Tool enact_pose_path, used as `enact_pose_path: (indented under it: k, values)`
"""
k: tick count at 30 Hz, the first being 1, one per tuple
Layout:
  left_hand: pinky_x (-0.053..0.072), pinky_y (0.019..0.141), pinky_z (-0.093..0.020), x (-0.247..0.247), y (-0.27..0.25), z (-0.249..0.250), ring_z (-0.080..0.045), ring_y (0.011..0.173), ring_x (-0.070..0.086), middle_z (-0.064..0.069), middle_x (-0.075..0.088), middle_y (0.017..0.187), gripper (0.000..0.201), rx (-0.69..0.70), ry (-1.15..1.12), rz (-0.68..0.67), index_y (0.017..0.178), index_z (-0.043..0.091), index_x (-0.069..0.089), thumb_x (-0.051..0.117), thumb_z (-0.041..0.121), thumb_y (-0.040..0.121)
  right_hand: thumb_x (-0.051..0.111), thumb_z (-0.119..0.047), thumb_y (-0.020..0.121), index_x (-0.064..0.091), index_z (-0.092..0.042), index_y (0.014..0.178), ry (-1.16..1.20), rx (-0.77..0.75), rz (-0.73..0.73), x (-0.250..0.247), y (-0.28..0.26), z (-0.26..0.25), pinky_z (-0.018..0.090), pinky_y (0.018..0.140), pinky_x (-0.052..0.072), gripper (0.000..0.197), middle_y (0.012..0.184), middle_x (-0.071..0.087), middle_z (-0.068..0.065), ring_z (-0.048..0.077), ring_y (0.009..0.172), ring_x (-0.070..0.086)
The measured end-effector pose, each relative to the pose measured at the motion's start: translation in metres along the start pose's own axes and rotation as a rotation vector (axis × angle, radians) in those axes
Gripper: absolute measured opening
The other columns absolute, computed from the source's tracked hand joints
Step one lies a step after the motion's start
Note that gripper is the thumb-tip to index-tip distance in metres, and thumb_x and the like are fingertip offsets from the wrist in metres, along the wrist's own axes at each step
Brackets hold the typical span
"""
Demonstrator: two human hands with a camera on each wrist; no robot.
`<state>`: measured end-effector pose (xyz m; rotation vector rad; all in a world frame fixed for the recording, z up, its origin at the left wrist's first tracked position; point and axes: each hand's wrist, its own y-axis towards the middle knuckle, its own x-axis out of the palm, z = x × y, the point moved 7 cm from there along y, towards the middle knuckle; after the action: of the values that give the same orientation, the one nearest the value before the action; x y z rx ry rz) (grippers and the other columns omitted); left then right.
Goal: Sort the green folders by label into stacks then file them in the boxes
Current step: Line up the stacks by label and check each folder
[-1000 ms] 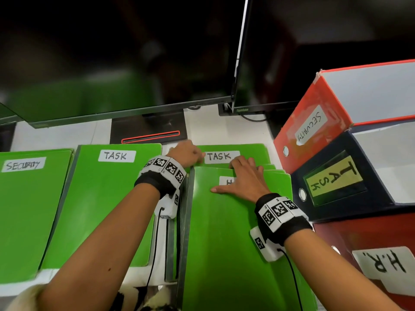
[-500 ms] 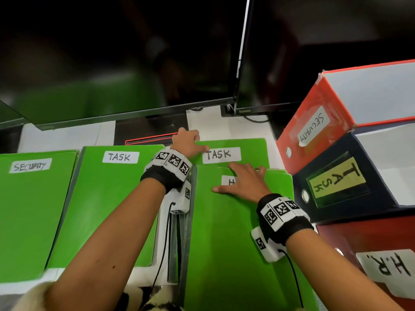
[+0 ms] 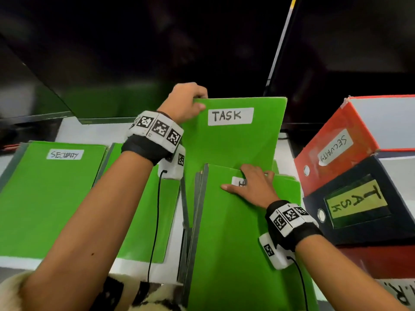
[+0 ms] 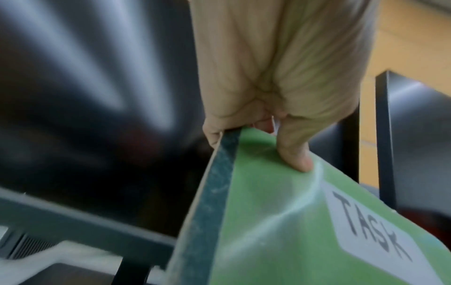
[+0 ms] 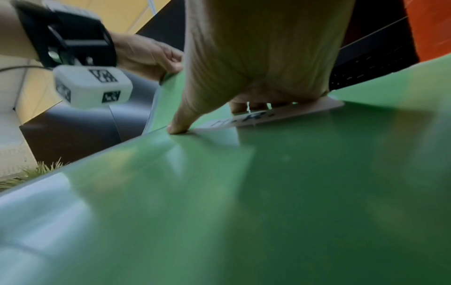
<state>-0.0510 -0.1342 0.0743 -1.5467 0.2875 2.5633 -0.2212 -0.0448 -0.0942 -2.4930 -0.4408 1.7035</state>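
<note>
My left hand (image 3: 187, 102) pinches the top left corner of a green folder labelled TASK (image 3: 233, 144), thumb on its face, and holds it tilted up out of the right-hand pile. The left wrist view shows the same folder (image 4: 280, 221) under my thumb. My right hand (image 3: 249, 184) lies flat, fingers straight, on the top folder of that pile (image 3: 235, 243), covering most of its H.R. label (image 5: 246, 118). To the left lie a SECURITY folder stack (image 3: 49, 194) and a second stack (image 3: 143, 221) under my left forearm.
Three file boxes stand at the right: a red SECURITY box (image 3: 336, 147), a dark blue TASK box (image 3: 354, 205) and a red H.R. box (image 3: 381, 265) below. Two dark monitors (image 3: 134, 52) hang over the back of the white desk (image 3: 94, 133).
My left hand has pulled the TASK folder out from under the pile and lifted its top edge up and away. My right hand has stayed pressed on the H.R. folder.
</note>
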Motion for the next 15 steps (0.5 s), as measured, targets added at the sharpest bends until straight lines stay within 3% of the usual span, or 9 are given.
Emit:
enact_pose_path:
  k: [3,6,10,12,15]
  values:
    - [0.036,0.093,-0.03,-0.044,-0.005,0.013,-0.025,0.108,0.05,-0.013,0.057,0.107,0.011,0.068,0.03,0.136,0.097,0.004,0.062,0.056,0.011,0.09,0.057,-0.068,0.073,0.046,-0.018,0.114,0.052,0.002,0.017,-0.002,0.004,-0.004,0.043,0.106,0.023,0.065,0.125,0.051,0.001,0.018,0.117,0.045]
    - [0.033,0.091,-0.026,-0.091,-0.019,0.024,-0.017,0.097,0.044,-0.006,0.049,0.097,0.014,0.136,0.049,0.284,0.098,0.002,0.06,0.054,0.013,0.091,0.066,-0.057,0.072,0.039,-0.016,0.128,0.142,0.03,0.082,-0.013,0.012,-0.008,0.047,0.109,0.022,0.075,0.134,0.042,0.004,0.02,0.124,0.041]
    - [0.029,0.087,-0.019,-0.138,-0.042,0.027,-0.009,0.096,0.037,0.003,0.043,0.097,0.014,0.19,0.065,0.421,0.099,0.002,0.058,0.051,0.013,0.093,0.077,-0.038,0.07,0.026,-0.005,0.139,0.586,0.135,0.527,-0.078,0.014,-0.007,0.048,0.109,0.029,0.092,0.14,0.03,0.013,0.026,0.13,0.031]
    - [0.025,0.083,-0.016,-0.153,-0.051,0.022,-0.008,0.095,0.036,0.003,0.043,0.096,0.016,0.203,0.091,0.472,0.1,0.002,0.059,0.051,0.014,0.093,0.079,-0.031,0.069,0.022,-0.004,0.141,0.725,0.097,0.704,-0.109,0.009,-0.011,0.039,0.111,0.028,0.095,0.143,0.028,0.012,0.022,0.13,0.028]
    - [0.027,0.075,-0.012,-0.167,-0.059,0.005,-0.007,0.095,0.034,0.01,0.04,0.089,0.02,0.193,0.073,0.509,0.1,0.002,0.06,0.053,0.018,0.091,0.073,-0.021,0.079,0.016,-0.007,0.144,0.864,-0.023,0.678,-0.132,0.009,-0.037,0.011,0.102,0.025,0.088,0.136,0.03,-0.01,-0.002,0.122,0.025]
